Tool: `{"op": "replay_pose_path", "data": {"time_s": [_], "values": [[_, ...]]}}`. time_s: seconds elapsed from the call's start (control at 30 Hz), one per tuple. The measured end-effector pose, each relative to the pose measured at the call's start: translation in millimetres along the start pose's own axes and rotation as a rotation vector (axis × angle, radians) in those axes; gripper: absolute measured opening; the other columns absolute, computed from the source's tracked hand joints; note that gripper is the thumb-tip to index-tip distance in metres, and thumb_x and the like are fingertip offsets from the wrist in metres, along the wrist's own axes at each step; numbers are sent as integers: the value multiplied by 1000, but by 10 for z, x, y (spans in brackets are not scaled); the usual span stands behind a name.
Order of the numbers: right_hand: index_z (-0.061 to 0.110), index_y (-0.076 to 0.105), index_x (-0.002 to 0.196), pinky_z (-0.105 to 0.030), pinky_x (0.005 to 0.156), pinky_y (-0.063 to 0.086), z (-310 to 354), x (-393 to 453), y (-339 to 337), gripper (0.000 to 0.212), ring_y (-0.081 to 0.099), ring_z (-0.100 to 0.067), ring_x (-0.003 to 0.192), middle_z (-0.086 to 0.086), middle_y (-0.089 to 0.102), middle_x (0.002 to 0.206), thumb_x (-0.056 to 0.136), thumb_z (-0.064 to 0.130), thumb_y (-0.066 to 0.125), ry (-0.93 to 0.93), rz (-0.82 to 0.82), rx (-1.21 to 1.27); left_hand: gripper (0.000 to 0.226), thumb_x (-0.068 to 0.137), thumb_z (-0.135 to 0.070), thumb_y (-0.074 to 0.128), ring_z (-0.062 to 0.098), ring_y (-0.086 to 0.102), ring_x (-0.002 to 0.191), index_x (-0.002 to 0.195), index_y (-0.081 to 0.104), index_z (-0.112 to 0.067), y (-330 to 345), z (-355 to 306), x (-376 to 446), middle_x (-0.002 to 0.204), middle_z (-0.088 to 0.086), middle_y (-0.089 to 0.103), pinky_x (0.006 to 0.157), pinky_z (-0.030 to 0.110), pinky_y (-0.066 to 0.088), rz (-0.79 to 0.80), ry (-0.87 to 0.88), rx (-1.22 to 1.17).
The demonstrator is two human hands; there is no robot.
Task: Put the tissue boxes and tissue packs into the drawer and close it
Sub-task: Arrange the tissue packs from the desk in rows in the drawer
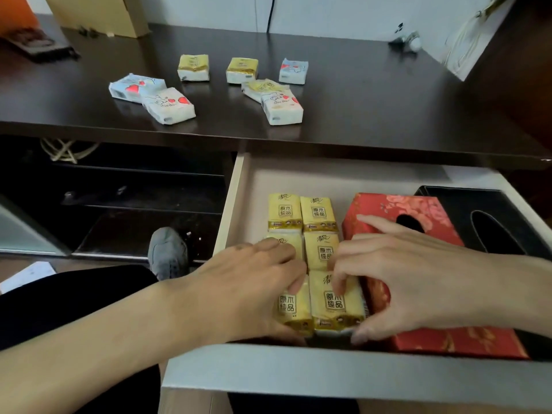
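On the far left of the dark worktop (343, 94) sit two white packs with red hearts (152, 97), touching each other. To their right stand two gold packs (193, 67), apart from each other, and then a blue and white pack (293, 71). Just in front of those lie two more packs (276, 101), one partly on top of the other. Below the worktop, on the left, is a dark open shelf, and a grey shoe (168, 252) shows on the floor. To the right of that, the drawer (298, 375) is pulled open. The left hand (248, 289) lies flat on the left side of the yellow packs (319, 249) in the drawer, with its fingers spread over them. The yellow packs sit in two neat rows, side by side and touching. The right hand (418, 282) pinches the near right yellow pack between thumb and bent fingers, and one finger points out over the red box (400, 213). The red box lies just to the right of the yellow packs, touching them. A black box (484, 222) lies on the far right of the drawer, right beside the red one.
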State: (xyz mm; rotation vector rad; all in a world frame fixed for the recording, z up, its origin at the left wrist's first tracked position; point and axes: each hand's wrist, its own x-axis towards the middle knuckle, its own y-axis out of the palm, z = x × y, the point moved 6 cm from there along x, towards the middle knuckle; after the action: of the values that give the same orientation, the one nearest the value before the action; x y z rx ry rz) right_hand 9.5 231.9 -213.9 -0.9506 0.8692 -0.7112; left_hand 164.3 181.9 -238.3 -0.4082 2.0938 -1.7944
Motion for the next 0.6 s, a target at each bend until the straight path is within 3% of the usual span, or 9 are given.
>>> {"op": "replay_pose_path", "data": {"time_s": [0.07, 0.1, 0.13, 0.23, 0.3, 0.37, 0.43, 0.5, 0.6], "values": [[42, 63, 123, -29, 125, 3, -12, 50, -20, 64, 47, 5, 117, 24, 57, 123, 78, 87, 52, -5, -14, -48, 55, 72, -82, 52, 6, 45, 91, 99, 47, -35, 13, 22, -10, 99, -18, 46, 62, 26, 27, 11, 12, -6], [43, 63, 118, -22, 121, -8, -19, 68, -31, 65, 45, 6, 116, 26, 56, 119, 80, 91, 41, 7, -15, -73, 52, 75, -80, 51, 6, 46, 95, 102, 47, -36, 11, 31, -9, 102, -18, 47, 62, 26, 28, 17, 23, -14], [43, 63, 115, -19, 119, -5, -19, 84, -59, 64, 46, 5, 115, 26, 56, 117, 83, 91, 34, 21, -30, -94, 47, 78, -76, 50, 5, 46, 97, 104, 47, -37, 4, 44, -8, 104, -18, 47, 62, 26, 31, 22, 30, -29], [41, 66, 111, -25, 103, 35, -21, 107, -178, 56, 50, 0, 110, 25, 60, 113, 89, 81, 34, 30, -143, -117, 35, 84, -63, 55, 5, 45, 102, 107, 49, -38, -44, 125, 23, 106, -18, 48, 68, 32, 46, -8, 14, -76], [38, 66, 123, -32, 101, 44, -41, 158, -216, 62, 49, -4, 117, 22, 60, 126, 87, 77, 34, 51, -176, -179, 42, 83, -61, 60, 7, 46, 109, 116, 52, -35, -38, 196, 71, 117, -15, 50, 81, 35, 49, -16, 1, -46], [32, 58, 139, -34, 113, 37, -68, 237, -166, 77, 45, -9, 130, 15, 54, 143, 83, 80, 35, 82, -148, -273, 61, 81, -66, 59, 12, 42, 124, 131, 50, -31, 11, 256, 121, 136, -10, 45, 99, 37, 42, 32, -8, 16], [24, 50, 148, -33, 122, 17, -75, 310, -79, 89, 39, -12, 141, 8, 48, 154, 82, 83, 40, 109, -97, -308, 69, 80, -71, 55, 14, 40, 129, 135, 49, -29, 71, 270, 158, 140, -8, 44, 106, 35, 34, 81, 3, 92], [21, 54, 144, -34, 123, 7, -61, 383, -21, 88, 42, -13, 142, 5, 52, 151, 81, 82, 49, 128, -63, -321, 65, 81, -73, 53, 14, 46, 120, 127, 52, -29, 94, 247, 186, 128, -9, 49, 101, 33, 35, 78, 31, 128], [21, 60, 137, -38, 125, 13, -54, 458, 27, 78, 51, -17, 135, 3, 57, 144, 81, 76, 58, 116, -43, -430, 63, 80, -75, 51, 14, 49, 110, 120, 55, -27, 79, 233, 229, 116, -9, 50, 92, 31, 37, 49, 41, 116]]}}
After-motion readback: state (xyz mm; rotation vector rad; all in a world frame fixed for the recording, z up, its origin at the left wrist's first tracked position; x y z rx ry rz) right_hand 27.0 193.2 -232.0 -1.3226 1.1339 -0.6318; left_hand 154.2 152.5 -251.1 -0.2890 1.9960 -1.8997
